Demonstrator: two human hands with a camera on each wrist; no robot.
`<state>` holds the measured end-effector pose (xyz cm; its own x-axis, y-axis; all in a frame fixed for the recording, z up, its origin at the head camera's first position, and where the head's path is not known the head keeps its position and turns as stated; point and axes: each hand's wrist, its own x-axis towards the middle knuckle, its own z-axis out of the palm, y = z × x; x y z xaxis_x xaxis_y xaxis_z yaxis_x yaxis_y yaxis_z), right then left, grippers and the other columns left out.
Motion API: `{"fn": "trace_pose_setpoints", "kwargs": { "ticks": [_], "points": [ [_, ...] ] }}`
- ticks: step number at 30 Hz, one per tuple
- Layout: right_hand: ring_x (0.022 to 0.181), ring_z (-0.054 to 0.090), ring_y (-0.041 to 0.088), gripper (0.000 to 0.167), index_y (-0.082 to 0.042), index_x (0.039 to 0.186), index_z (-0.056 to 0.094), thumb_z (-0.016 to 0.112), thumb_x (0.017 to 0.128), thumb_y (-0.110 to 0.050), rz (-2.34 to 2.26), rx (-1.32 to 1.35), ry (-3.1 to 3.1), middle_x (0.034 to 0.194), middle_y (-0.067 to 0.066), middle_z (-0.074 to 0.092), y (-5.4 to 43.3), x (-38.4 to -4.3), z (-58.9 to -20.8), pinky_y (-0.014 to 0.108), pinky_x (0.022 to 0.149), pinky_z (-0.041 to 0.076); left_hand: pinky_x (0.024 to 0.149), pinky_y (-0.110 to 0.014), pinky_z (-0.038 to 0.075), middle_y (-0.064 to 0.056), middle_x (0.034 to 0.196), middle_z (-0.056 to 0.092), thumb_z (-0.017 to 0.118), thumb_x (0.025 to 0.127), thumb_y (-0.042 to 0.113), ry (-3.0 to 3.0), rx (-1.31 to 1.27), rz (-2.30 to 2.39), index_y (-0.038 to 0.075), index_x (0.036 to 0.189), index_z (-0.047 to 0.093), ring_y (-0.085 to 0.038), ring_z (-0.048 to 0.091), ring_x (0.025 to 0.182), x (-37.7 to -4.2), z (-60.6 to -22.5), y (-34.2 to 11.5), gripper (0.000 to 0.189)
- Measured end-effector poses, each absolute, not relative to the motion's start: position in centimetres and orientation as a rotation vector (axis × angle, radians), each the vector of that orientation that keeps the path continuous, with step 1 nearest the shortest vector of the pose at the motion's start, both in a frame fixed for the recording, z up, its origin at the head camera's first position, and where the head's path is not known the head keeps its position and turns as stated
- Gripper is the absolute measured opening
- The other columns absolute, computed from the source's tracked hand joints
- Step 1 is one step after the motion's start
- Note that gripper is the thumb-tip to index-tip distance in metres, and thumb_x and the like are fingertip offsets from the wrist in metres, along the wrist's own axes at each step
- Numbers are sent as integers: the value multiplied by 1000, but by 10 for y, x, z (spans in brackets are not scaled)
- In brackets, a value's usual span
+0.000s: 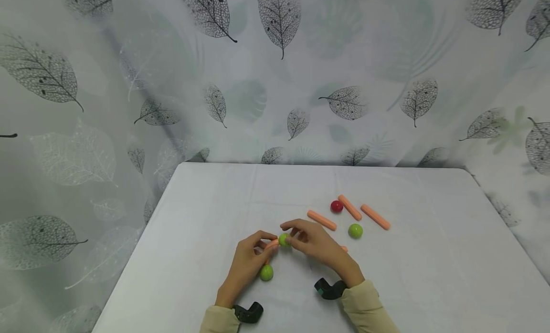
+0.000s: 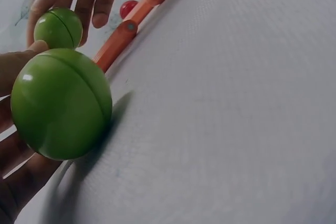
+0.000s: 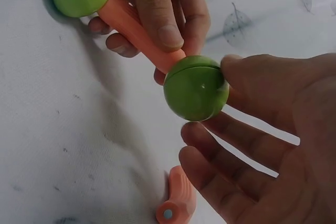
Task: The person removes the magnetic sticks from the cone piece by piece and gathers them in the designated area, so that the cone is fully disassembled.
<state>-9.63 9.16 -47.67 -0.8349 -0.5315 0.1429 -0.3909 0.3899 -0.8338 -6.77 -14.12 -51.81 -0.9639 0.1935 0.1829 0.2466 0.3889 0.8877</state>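
My left hand (image 1: 248,255) grips an orange rod (image 3: 137,34) between thumb and fingers. One end of the rod meets a green ball (image 1: 266,273), near the left wrist. At its other end sits a second green ball (image 3: 196,88), which bears a thin seam line. My right hand (image 1: 315,242) pinches this second ball with the thumb and fingertips, the other fingers spread loosely below. In the head view the left fingers cover much of the rod. The left wrist view shows the nearer ball (image 2: 62,103) large, beside the left fingers.
On the white table (image 1: 429,266), beyond the right hand, lie loose orange rods (image 1: 321,220), a red ball (image 1: 336,206) and another green ball (image 1: 355,231). One more orange piece (image 1: 344,249) is partly hidden behind the right hand. A leaf-patterned cloth (image 1: 279,85) hangs behind the table.
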Motion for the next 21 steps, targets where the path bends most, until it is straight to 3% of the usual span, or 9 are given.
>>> {"fn": "trace_pose_setpoints", "kwargs": {
  "ticks": [7, 21],
  "points": [
    [104, 65, 14, 35, -7, 135, 66, 68, 101, -15, -1380, -880, 2480, 127, 4, 71, 90, -96, -480, 29, 89, 57, 67, -21, 56, 10, 101, 76, 81, 92, 29, -2577, -384, -1557, 27, 108, 75, -3, 68, 83, -68, -520, -141, 17],
    [100, 66, 15, 33, -6, 130, 69, 72, 99, -14, -1365, -875, 2496, 120, 3, 72, 84, -92, -481, 31, 88, 56, 67, -21, 56, 10, 97, 75, 84, 90, 23, -2560, -391, -1422, 23, 101, 73, -5, 67, 79, -68, -522, -141, 16]
  ]
}}
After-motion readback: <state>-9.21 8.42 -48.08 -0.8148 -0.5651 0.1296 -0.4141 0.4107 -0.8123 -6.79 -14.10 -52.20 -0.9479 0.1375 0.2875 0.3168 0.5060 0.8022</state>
